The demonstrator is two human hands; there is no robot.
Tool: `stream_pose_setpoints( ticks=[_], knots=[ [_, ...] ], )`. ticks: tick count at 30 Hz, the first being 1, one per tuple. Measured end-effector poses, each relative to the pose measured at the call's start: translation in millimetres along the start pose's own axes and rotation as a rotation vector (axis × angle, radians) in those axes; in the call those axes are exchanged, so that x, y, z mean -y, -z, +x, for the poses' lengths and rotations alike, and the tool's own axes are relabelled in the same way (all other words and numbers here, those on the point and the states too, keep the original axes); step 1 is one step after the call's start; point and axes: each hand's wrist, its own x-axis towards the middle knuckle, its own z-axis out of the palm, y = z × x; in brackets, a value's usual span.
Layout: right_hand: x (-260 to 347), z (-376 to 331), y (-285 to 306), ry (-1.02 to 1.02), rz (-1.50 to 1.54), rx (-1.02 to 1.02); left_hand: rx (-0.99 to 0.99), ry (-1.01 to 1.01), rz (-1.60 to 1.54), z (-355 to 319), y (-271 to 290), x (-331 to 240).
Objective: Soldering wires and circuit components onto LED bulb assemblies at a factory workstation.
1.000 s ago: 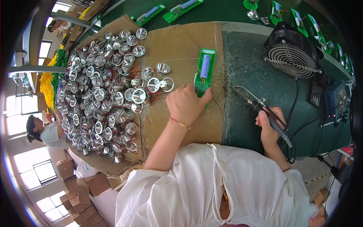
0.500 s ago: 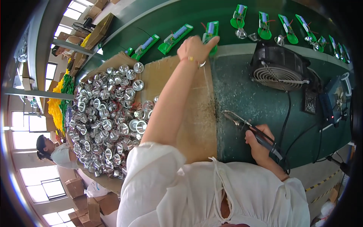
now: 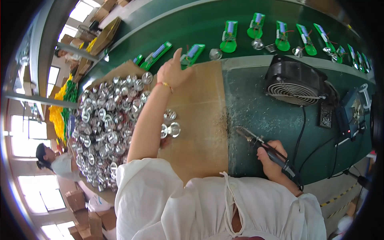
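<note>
My left hand [image 3: 173, 76] reaches over the far end of the cardboard, index finger and thumb spread apart. It is beside a green plastic housing [image 3: 193, 55] with a blue cylinder inside; whether the fingers touch it I cannot tell. Further right, another green housing [image 3: 229, 37] lies on the green belt with a silver reflector cup [image 3: 215, 54] close to its lower end. Low on the right, my right hand [image 3: 274, 160] is closed round a soldering iron [image 3: 276, 157], whose tip points up and left above the bench.
A big heap of silver reflector cups [image 3: 108, 120] covers the left side. More green housings [image 3: 282, 35] line the belt. A black fan [image 3: 296, 82] and a blue soldering station [image 3: 352, 114] stand right, with cables trailing. Another person [image 3: 60, 162] sits beyond the heap.
My left hand has moved left, from the housing with the reflector cup to the one beside it. That left housing now lies closer to me. The right hand keeps hold of the iron.
</note>
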Motion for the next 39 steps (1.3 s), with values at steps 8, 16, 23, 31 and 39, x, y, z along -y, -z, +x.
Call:
stream_pose_setpoints(
  ticks=[8, 16, 23, 31, 39],
  knots=[
    [4, 3, -9, 0.047, 0.123, 0.014, -0.026, 0.124, -0.125, -203, -4, -71],
    [6, 1, -10, 0.063, 0.158, -0.022, -0.479, 0.33, 0.083, -197, 19, 26],
    [10, -3, -13, 0.088, 0.107, -0.019, -0.554, -0.21, -0.281, -148, -4, 28],
    [42, -16, -28, 0.103, 0.179, 0.105, 0.191, 0.384, -1.203, -226, 14, -28],
    [36, -14, -46, 0.23, 0.002, 0.159, -0.077, 0.182, -0.846, -231, -21, -43]
  ],
)
